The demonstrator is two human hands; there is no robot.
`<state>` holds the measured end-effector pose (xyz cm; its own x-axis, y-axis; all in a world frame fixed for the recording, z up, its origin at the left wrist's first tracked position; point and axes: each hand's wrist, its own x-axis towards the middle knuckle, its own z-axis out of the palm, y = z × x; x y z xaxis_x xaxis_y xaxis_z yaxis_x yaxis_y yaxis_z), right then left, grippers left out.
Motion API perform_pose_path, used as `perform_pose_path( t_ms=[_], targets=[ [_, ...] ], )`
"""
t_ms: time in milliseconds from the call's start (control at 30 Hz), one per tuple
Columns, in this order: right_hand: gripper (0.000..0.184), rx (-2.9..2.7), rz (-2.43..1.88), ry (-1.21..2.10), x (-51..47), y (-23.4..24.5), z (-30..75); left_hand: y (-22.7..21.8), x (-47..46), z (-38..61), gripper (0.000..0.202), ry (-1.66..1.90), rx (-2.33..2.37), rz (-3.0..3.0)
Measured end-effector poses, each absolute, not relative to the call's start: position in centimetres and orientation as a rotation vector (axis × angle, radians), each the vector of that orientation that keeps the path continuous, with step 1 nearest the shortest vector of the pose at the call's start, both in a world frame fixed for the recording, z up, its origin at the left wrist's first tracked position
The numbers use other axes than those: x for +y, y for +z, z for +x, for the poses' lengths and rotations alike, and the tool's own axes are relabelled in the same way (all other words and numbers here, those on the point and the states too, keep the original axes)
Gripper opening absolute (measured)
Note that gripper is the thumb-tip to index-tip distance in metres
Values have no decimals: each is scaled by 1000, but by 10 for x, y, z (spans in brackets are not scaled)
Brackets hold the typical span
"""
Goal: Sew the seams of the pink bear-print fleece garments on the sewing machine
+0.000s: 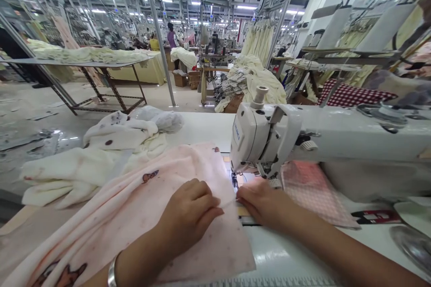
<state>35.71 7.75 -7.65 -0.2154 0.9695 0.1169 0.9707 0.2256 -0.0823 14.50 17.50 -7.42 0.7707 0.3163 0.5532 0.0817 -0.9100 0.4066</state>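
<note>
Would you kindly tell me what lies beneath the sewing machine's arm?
A pink checked cloth shows on the white table beneath the machine arm, near the right hand. The machine arm blocks the far side, and the cloth hides the table under it.

- A left hand (pixel 191 210) was curled over pink printed fabric (pixel 168 184).
- The right hand (pixel 261 199) was near the presser foot (pixel 235 180) of a white sewing machine (pixel 251 136).
- Cream cloth (pixel 114 148) lay bunched at left.

Pink cloth (pixel 188 161): matt, soft-looking nap. Sewing m/c (pixel 340 128): smooth, glossy wht finish. Counter (pixel 269 249): smooth, w/ sheen. Bracelet (pixel 112 273): shiny metal. Checked cloth (pixel 311 193): matt. Bkgd flr (pixel 117 89): glossy.
</note>
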Motion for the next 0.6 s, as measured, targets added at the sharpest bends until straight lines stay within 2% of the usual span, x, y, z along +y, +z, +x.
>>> perform_pose_path(
  t_ms=[133, 233, 600],
  targets=[
    [26, -2245, -1935, -131, 64, -80, 373, -71, 171, 146, 21, 649, 55, 2837],
    [28, -2213, -1941, -182, 60, -83, 381, -72, 170, 149, 12, 472, 8, 2942],
    [14, -2050, -2209, -221, 80, -89, 386, -78, 175, 161, 12, 454, 7, 2965]
  ],
)
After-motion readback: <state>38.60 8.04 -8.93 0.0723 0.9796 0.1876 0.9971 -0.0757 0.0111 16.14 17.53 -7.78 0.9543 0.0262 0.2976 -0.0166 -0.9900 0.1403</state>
